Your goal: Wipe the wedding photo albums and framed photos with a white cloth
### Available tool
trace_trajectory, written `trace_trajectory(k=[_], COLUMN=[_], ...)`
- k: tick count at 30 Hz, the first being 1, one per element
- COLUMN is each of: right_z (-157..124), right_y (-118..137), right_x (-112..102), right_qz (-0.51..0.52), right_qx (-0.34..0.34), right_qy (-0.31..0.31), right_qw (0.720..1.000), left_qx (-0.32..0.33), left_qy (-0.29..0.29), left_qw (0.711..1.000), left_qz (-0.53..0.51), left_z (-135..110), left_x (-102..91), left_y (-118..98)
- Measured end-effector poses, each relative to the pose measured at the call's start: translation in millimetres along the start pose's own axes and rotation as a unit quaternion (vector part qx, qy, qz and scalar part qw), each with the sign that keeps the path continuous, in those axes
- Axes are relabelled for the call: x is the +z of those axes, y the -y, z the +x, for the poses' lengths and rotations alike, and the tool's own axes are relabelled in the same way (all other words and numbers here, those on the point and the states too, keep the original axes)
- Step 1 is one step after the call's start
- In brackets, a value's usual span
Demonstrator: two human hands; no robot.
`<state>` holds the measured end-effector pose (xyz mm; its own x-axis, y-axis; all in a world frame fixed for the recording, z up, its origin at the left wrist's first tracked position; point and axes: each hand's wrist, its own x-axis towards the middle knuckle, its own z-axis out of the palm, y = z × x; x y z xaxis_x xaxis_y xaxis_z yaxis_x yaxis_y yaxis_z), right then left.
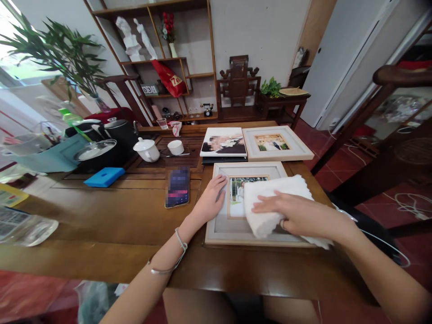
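Note:
A light-coloured picture frame lies flat on the wooden table in front of me. My left hand rests flat on the frame's left border, fingers stretched out. My right hand lies palm down on a folded white cloth, pressing it onto the frame's glass. The cloth covers most of the photo; only its left part shows. A ring is on my right hand and a bangle on my left wrist.
A phone lies just left of the frame. Behind it lie a photo canvas and a second frame. Further left sit a tea tray with a white teapot and cup, a blue box, pots and a plant.

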<state>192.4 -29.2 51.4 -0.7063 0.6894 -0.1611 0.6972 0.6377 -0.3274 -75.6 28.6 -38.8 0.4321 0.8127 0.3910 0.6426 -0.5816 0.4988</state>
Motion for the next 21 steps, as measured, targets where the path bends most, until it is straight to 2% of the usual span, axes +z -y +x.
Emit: trace_trajectory(k=[4,8,12,14,17,21], right_z=[18.2,32.8,39.4,43.1,48.0,35.4], right_y=[-16.8,-38.3,-51.1,-51.0,-42.1,-12.7], right_x=[6.5,7.5,10.4,14.2,18.3,14.7], right_qz=[-0.11,-0.209,-0.248,-0.265,-0.283,-0.256], right_qx=[0.053,0.109,0.106,0.097,0.099,0.076], right_qy=[-0.049,-0.152,-0.226,-0.222,-0.167,-0.099], right_qw=[0.991,0.96,0.936,0.933,0.939,0.959], left_qx=[-0.002,0.0,-0.001,0.001,0.0,0.003], left_qy=[0.008,0.009,0.003,0.003,0.005,0.002], left_qw=[1.0,1.0,1.0,1.0,1.0,1.0], left_qz=[-0.001,-0.008,-0.012,-0.012,-0.012,-0.011], left_z=[0.6,0.3,-0.1,0.1,0.6,0.5], left_x=[-0.9,-1.1,-0.2,0.1,0.3,1.4], left_y=[0.5,0.5,0.7,0.9,1.2,1.9])
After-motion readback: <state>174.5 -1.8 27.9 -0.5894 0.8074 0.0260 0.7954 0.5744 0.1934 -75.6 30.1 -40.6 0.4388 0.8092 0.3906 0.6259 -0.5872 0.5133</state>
